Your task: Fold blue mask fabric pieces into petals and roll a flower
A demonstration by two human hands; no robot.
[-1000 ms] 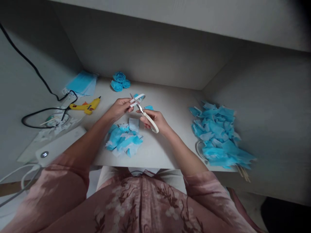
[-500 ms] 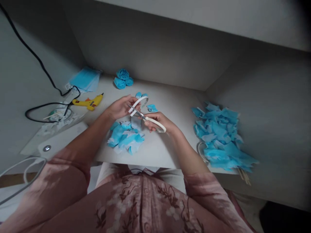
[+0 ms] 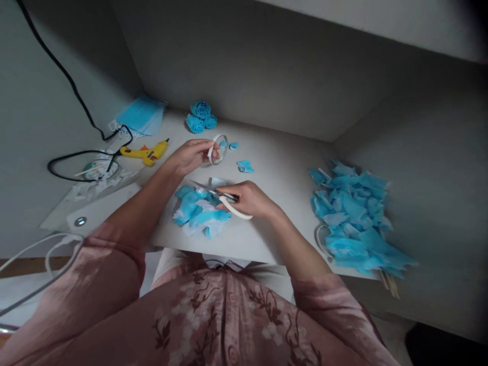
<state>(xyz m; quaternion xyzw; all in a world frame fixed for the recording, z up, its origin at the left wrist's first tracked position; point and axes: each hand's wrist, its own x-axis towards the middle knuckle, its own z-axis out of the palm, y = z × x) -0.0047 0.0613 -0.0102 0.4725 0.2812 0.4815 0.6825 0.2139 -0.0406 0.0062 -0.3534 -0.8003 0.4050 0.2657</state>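
Observation:
Closed around the edge of a narrow roll of white tape (image 3: 218, 150), my left hand (image 3: 192, 156) is held above the table. My right hand (image 3: 249, 197) grips a pair of scissors (image 3: 232, 206) with off-white handles, its blades pointing left over a loose heap of blue and white fabric pieces (image 3: 202, 216). Just beyond the blades lies a small whitish piece (image 3: 217, 181). A small blue piece (image 3: 246, 166) rests on the table past my right hand, and smaller blue bits lie behind the tape roll.
Blue rolled flowers (image 3: 201, 117) stand at the back, with blue face masks (image 3: 141, 114) to their left. A yellow glue gun (image 3: 147, 151) with a black cord lies left. A large blue fabric pile (image 3: 351, 213) and thin sticks (image 3: 389, 283) sit right. A white box (image 3: 102, 206) lies near my left arm.
The scissors have come away from the tape and moved down and left with my right hand. My left hand has lifted the roll slightly away. The whole view has shifted a little.

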